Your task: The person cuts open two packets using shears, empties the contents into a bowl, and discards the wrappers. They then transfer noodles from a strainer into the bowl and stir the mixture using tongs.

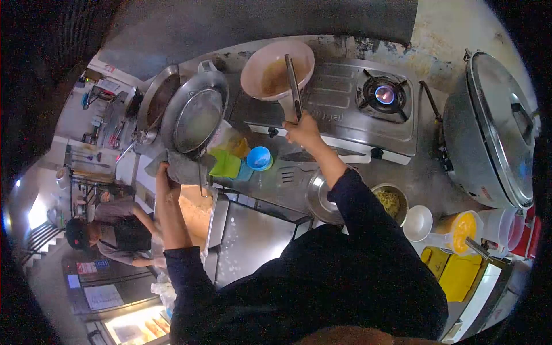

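My right hand [303, 131] is closed on metal tongs [293, 83], whose far end lies over a pink pan [253, 72] with some brownish liquid in it. The pan's pale handle runs down beside that hand. At the left, my left hand [165, 175] is closed on a grey cloth [187, 172], just below a large metal pan [198, 118] with cloudy liquid. A blue cup [259, 158] and a green packet [225, 164] stand between my hands.
A lit burner [384, 95] is on the stove [333, 86]. A big lidded pot [489, 138] stands right. Nearer are a metal bowl [390, 201], a white bowl [417, 223], a yellow-filled jug [464, 230] and a spatula [287, 175]. Another person [118, 230] stands at the left.
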`<state>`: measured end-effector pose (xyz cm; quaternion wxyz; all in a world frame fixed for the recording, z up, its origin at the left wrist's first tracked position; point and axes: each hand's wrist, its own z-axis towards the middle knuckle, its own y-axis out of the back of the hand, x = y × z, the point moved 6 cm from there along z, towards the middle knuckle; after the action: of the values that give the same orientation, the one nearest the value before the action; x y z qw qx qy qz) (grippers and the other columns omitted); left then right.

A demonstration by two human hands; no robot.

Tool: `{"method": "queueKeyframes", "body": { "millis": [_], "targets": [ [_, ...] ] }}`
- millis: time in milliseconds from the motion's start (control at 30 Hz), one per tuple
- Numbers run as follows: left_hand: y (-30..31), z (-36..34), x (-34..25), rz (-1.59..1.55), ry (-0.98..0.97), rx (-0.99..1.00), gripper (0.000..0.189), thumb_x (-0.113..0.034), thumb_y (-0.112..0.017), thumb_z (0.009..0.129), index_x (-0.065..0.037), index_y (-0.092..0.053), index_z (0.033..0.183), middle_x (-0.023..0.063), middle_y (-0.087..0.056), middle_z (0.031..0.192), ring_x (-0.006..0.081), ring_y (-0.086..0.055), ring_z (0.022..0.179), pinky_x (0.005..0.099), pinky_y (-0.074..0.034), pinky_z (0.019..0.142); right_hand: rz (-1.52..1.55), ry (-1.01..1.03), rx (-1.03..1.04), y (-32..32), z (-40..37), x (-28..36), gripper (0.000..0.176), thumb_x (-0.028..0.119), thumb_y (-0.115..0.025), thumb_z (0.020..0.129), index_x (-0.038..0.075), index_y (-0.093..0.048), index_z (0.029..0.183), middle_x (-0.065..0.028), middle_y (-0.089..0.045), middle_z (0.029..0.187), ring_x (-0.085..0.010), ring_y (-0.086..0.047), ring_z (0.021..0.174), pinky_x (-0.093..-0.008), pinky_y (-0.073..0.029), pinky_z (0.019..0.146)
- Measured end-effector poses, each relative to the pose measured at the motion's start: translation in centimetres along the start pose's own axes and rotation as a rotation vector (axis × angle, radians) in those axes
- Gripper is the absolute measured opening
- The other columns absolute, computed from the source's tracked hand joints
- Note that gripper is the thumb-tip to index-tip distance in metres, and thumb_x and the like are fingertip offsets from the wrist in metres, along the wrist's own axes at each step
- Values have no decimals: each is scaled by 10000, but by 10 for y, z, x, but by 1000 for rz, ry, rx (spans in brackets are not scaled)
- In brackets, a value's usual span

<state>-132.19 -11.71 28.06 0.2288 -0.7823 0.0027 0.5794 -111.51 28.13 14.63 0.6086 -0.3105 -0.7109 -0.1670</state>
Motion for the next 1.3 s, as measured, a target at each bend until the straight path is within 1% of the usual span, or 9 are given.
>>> {"method": "queueKeyframes", "body": {
  "millis": [67, 167, 267, 367, 700, 933, 967, 1067, 1300],
  "targets": [
    [1, -12, 2, 29, 6, -59, 350, -129, -592, 852, -21, -570, 1184, 101, -656, 1126, 261, -639, 1031, 396, -507, 941, 103, -59, -11, -3, -8, 7, 408, 173, -709, 858, -50, -478, 1109, -172, -672, 809, -248, -697, 643, -367, -561, 547],
    [-7, -23, 8, 56, 9, 5, 346, -126, -582, 859, -15, -568, 1187, 105, -654, 1125, 260, -639, 1032, 398, -508, 944, -277, 143, -170, 16, 11, -25, 429, 287, -708, 879, -33, -516, 1089, -207, -686, 884, -321, -705, 794, -421, -550, 691],
    [-30, -35, 16, 84, 34, -25, 339, -114, -571, 862, -15, -567, 1186, 105, -653, 1125, 263, -636, 1047, 397, -506, 956, -193, 245, -324, 63, -65, 13, 455, 361, -693, 890, -24, -539, 1076, -247, -671, 938, -375, -682, 887, -447, -510, 798],
    [-68, -48, 26, 56, 11, 6, 330, -110, -568, 864, -21, -574, 1181, 95, -653, 1138, 250, -636, 1061, 387, -507, 966, 213, 113, -246, 102, -127, -9, 388, 326, -656, 935, -24, -536, 1054, -168, -684, 1005, -222, -700, 817, -334, -578, 689],
    [-222, -85, 98, 65, 169, 153, 275, -94, -609, 850, -22, -598, 1115, 85, -669, 1103, 223, -651, 1026, 363, -539, 922, -157, -64, 19, 208, -359, -20, 308, 308, -675, 929, 22, -577, 988, -78, -668, 844, -132, -624, 733, -303, -524, 660],
    [-324, -88, 194, 3, 326, 310, 248, -101, -615, 865, -8, -604, 1095, 105, -672, 1081, 233, -656, 1014, 363, -531, 937, -388, -163, 126, 245, -432, -50, 378, 401, -642, 934, 33, -556, 939, -102, -598, 740, -211, -556, 704, -372, -467, 684],
    [-343, -97, 206, -18, 360, 400, 216, -99, -616, 866, -13, -612, 1064, 96, -682, 1044, 223, -665, 980, 346, -545, 908, -388, -162, 127, 249, -440, -51, 374, 399, -641, 933, 36, -558, 952, -110, -604, 751, -232, -567, 710, -381, -469, 690],
    [-375, -96, 248, 46, 345, 207, 189, -106, -623, 864, -21, -617, 1032, 85, -690, 1000, 209, -674, 924, 329, -554, 874, -399, -147, 128, 263, -463, -53, 370, 398, -638, 931, 41, -562, 989, -138, -624, 791, -301, -596, 743, -412, -474, 716],
    [-428, -49, 356, -128, 350, 438, 129, -116, -614, 870, -54, -624, 982, 68, -659, 981, 202, -649, 928, 334, -548, 850, -384, -214, 56, 296, -521, -56, 378, 405, -625, 931, 41, -580, 1021, -209, -651, 903, -395, -619, 860, -453, -481, 798]
  ]
}}
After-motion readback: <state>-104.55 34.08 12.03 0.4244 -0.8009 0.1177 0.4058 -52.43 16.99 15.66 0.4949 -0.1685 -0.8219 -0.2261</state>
